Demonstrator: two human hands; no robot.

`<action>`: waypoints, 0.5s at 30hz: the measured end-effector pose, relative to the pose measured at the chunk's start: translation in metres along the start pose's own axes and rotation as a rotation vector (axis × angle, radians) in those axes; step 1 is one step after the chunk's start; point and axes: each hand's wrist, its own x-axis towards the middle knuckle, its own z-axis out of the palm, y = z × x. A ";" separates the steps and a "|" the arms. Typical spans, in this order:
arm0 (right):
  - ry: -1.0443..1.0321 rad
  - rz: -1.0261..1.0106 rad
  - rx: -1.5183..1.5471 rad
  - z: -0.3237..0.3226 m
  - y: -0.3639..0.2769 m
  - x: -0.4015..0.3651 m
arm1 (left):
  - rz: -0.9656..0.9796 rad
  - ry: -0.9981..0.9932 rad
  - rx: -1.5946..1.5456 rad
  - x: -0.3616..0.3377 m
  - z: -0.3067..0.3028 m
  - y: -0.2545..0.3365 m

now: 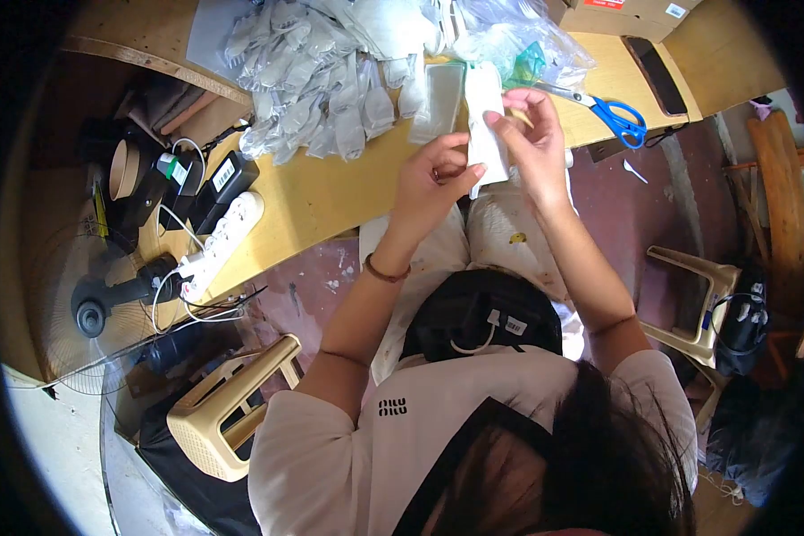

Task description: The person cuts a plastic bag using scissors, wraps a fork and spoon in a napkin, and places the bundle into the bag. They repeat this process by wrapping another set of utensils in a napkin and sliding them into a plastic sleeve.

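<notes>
At the front edge of the worktop [317, 196], one white packet [485, 143] is held between two bare hands.
Left hand [424, 183]: fingers drawn nearly together at the packet's lower left side, thumb laid against it near the bottom end. Right hand [538, 147]: thumb pressed on the packet's right side, higher up, remaining fingers loosely curled; their contact behind the packet cannot be confirmed. Clear plastic sleeve [440, 100] lies just beside the packet, on its left; beyond that, a heap of wrapped white cutlery [322, 98] covers part of the worktop. Blue-handled scissors [618, 121] lie to the right of the right hand, near a dark phone [655, 76].
</notes>
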 end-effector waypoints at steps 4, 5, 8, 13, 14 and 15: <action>-0.028 -0.041 -0.136 -0.002 -0.006 0.015 | 0.076 0.003 0.130 -0.003 0.006 0.001; -0.045 -0.023 -0.197 -0.004 -0.008 0.017 | 0.086 0.005 0.154 -0.003 0.007 0.002; -0.045 -0.011 -0.172 -0.006 -0.009 0.022 | 0.089 0.012 0.116 -0.005 0.009 0.001; -0.012 -0.037 -0.144 -0.004 -0.004 0.021 | 0.025 -0.005 -0.030 -0.007 0.015 -0.010; -0.008 -0.031 -0.136 -0.005 -0.003 0.020 | 0.026 -0.012 -0.040 -0.007 0.015 -0.011; -0.005 -0.025 -0.127 -0.005 -0.003 0.020 | -0.007 -0.033 -0.065 -0.007 0.016 -0.009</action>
